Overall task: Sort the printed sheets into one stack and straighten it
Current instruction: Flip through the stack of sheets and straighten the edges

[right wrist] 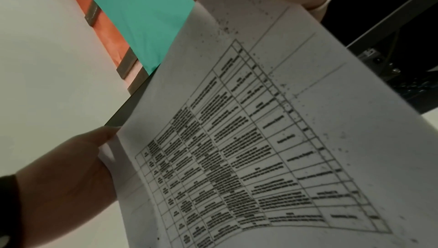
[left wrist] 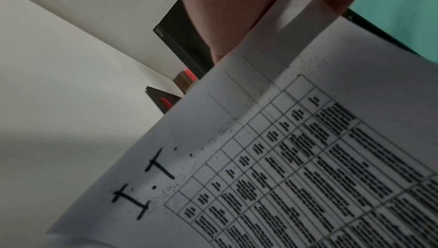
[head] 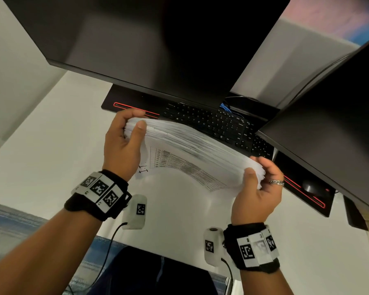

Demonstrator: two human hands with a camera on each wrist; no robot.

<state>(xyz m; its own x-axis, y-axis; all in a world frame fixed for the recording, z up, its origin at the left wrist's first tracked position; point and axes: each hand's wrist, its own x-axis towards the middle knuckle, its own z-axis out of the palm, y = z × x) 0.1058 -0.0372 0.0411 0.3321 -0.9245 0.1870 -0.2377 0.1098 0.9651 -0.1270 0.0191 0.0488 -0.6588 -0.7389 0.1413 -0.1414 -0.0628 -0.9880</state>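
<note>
bare white desk (head: 58,133) lies open to the left. ahead, keyboard (head: 217,124) and big monitor (head: 149,39) block the way; a second monitor (head: 337,116) crowds the right.

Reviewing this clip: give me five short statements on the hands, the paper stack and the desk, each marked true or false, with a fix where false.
1. Both hands hold the stack of printed sheets, one at each end. True.
2. The stack lies flat on the desk. False: it is held up on edge, above the desk.
3. The sheet facing the person shows a printed table. True.
4. The right hand is bare of jewellery. False: a ring sits on one finger.
5. The left hand rests on the keyboard. False: it grips the stack's left end; the keyboard lies beyond, under the monitor.
</note>
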